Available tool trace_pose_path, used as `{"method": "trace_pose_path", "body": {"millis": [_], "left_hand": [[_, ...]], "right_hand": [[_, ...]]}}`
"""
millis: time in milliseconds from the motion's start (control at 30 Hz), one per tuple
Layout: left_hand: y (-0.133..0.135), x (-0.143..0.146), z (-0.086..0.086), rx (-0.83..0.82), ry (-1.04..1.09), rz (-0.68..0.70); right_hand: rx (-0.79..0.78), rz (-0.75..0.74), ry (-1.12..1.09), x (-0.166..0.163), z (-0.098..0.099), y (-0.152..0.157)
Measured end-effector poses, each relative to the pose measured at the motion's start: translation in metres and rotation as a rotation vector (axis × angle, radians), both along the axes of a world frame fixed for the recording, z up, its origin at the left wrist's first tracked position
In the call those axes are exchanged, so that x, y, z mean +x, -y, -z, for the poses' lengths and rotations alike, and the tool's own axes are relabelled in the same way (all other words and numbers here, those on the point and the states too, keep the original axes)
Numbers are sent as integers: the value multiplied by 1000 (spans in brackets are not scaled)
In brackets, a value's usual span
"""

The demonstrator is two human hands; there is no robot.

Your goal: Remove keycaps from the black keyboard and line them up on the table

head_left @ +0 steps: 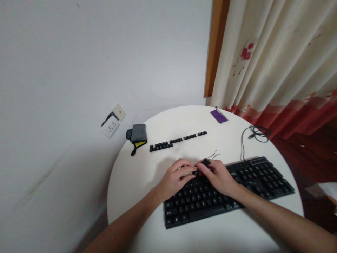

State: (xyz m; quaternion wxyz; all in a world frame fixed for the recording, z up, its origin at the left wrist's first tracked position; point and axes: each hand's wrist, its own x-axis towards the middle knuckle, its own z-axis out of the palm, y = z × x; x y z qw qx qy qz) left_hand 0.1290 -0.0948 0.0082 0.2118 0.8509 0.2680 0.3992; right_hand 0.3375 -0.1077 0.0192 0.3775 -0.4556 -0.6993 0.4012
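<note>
A black keyboard [200, 203] lies at a slant on the round white table, several of its keys in place. Over its back edge, my left hand [177, 175] has its fingers closed on a small black keycap [195, 173]. Close beside it, my right hand [219, 177] grips the black handle [205, 162] of what looks like a wire keycap puller. Two thin bent wire ends [215, 154] stick out beyond my right fingers. My hands meet at the fingertips and hide part of the keyboard's back rows.
Rows of loose black keycaps [161, 146] lie behind my hands. A grey folded cloth pouch [139, 133] with yellow inside sits at the table's left edge. A purple card [219, 116] is at the back, and the coiled keyboard cable [259, 133] at right. Wall and curtain border the table [181, 116].
</note>
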Motion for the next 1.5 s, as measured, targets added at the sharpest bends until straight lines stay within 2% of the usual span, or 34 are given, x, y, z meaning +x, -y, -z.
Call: {"method": "trace_pose_path", "body": {"millis": [600, 967, 1033, 1133, 1233, 1400, 1500], "left_hand": [[1, 0, 3, -30, -33, 9], [-1, 0, -3, -48, 28, -21], [-2, -1, -3, -44, 63, -32], [-4, -2, -3, -36, 103, -66], [-5, -2, -5, -34, 115, -108], [-4, -2, -9, -28, 146, -144], [-5, -2, -10, -14, 179, -127]], "right_hand": [[-16, 18, -16, -1, 9, -1], [-187, 3, -175, -1, 7, -7], [-145, 19, -148, 0, 8, -8], [23, 52, -103, 4, 6, -10], [147, -7, -114, 6, 1, -9], [89, -112, -87, 5, 2, -2], [111, -138, -20, 2, 3, 1]]}}
